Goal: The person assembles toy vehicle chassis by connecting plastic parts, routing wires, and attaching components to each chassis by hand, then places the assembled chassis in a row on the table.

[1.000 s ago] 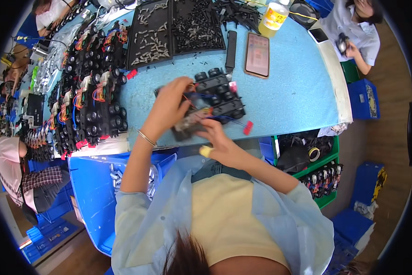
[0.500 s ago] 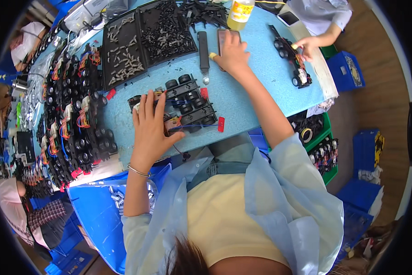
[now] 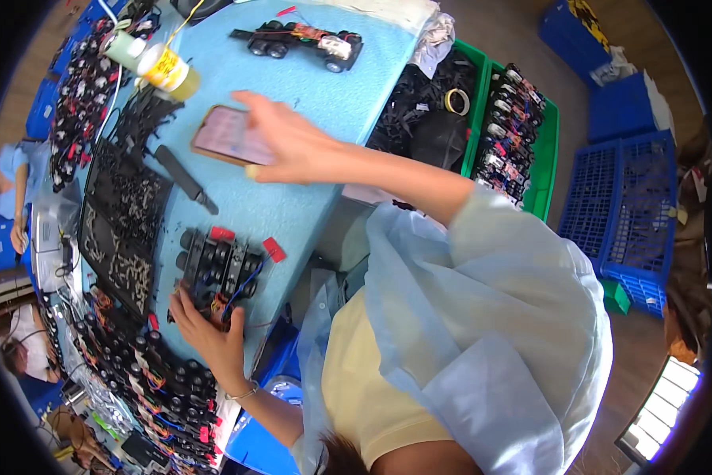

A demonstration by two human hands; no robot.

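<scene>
My left hand (image 3: 213, 342) lies over the near end of black toy vehicle chassis (image 3: 228, 265) with wheels and coloured wires, its fingers spread and thumb apart. How many chassis lie under it is hard to tell. My right hand (image 3: 293, 144), smeared by motion, is at the right side of a phone (image 3: 223, 134) lying on the blue table (image 3: 293, 206). Its index finger is stretched out and a yellow cover sits on a fingertip. Between the hands lies a black stick-shaped tool (image 3: 180, 176) with a pale tip. Red tabs (image 3: 274, 249) lie beside the chassis.
A single wired chassis (image 3: 312, 41) lies at the far side. Left are a bottle of yellow liquid (image 3: 172, 73), black trays of small parts (image 3: 118, 245) and rows of chassis (image 3: 162, 372). Green crates (image 3: 548, 174) stand right of the table, blue crates (image 3: 641, 206) beyond.
The view has turned to the right. The other person's hand at the far chassis has gone from view. My right hand has shifted off the phone's middle to its side; my left stays on the chassis.
</scene>
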